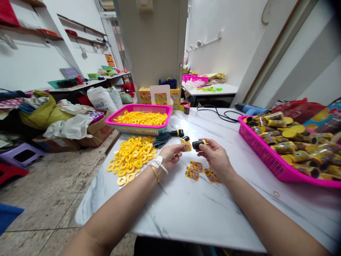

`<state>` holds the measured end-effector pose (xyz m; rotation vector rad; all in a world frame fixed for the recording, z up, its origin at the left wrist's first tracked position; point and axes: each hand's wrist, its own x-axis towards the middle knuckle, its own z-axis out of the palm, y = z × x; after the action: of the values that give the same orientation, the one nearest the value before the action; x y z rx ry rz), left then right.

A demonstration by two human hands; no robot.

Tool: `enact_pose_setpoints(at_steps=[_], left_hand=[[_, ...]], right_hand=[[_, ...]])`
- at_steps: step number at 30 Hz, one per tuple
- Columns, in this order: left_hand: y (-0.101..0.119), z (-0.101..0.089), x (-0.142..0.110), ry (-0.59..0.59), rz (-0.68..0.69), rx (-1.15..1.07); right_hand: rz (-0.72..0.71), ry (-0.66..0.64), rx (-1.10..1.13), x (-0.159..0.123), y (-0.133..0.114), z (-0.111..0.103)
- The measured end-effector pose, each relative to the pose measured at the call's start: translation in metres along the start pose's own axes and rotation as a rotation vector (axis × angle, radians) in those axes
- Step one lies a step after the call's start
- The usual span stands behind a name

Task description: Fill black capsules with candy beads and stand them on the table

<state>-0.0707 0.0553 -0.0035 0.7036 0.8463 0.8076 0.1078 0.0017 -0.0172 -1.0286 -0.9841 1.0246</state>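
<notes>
We have both hands raised over the white marbled desk (170, 213), apart from each other, with a narrow gap between their fingertips. Our right hand (213, 156) is closed on a small black cylinder (197, 144) with a yellow end; the cylinder lies on its side in the grip, its black end pointing towards our left hand (172, 155). That left hand pinches a yellow printed packet (188, 146) at the fingertips, just left of the cylinder. A second black-and-yellow piece (184, 139) shows right by the packet; we cannot tell whether the left hand holds it too.

Just beyond the left fingers, another black piece (177, 133) lies on the desk next to a dark cloth (162, 139). Beside the left wrist, on its outer side, spreads a loose heap of yellow rings (133, 156), and behind that stands a pink basket (112, 121) filled with more yellow parts. On the near side of our hands, a few flat printed packets (192, 173) lie on the desk, some partly under the right hand. Well off to our right, a larger pink basket (262, 156) is heaped with yellow-capped tubes (282, 147).
</notes>
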Motion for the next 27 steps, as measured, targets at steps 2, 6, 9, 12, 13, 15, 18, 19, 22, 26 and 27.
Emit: enact_pose_setpoints(at_steps=[2,6,9,12,13,15,18,19,22,26,27], left_hand=[[-0.004,0.001,0.000,-0.030,-0.009,-0.036],[-0.008,0.005,-0.003,-0.042,-0.048,-0.123],[-0.007,0.008,-0.005,-0.014,-0.080,-0.159],[-0.006,0.009,-0.006,-0.001,-0.091,-0.168],[-0.006,0.009,-0.006,-0.006,-0.097,-0.171],[-0.006,0.009,-0.006,-0.020,-0.113,-0.182],[-0.006,0.009,-0.006,-0.030,-0.133,-0.195],[-0.006,0.009,-0.006,-0.031,-0.135,-0.194],[-0.007,0.009,-0.006,-0.028,-0.132,-0.187],[-0.012,0.011,-0.005,-0.029,-0.068,-0.138],[-0.014,0.011,-0.004,-0.033,-0.046,-0.122]], right_hand=[[-0.031,0.005,-0.030,-0.002,0.003,0.004],[-0.071,0.035,-0.107,-0.004,0.006,0.008],[-0.133,0.008,-0.150,-0.007,0.006,0.008],[-0.149,-0.055,-0.151,-0.009,0.007,0.007],[-0.148,-0.061,-0.158,-0.009,0.007,0.007],[-0.144,-0.056,-0.179,-0.010,0.008,0.006],[-0.108,-0.061,-0.187,-0.012,0.006,0.007],[-0.096,-0.068,-0.190,-0.013,0.005,0.007],[-0.111,-0.088,-0.235,-0.016,0.003,0.009],[-0.229,-0.052,-0.378,-0.019,0.005,0.009],[-0.247,-0.052,-0.382,-0.018,0.006,0.009]])
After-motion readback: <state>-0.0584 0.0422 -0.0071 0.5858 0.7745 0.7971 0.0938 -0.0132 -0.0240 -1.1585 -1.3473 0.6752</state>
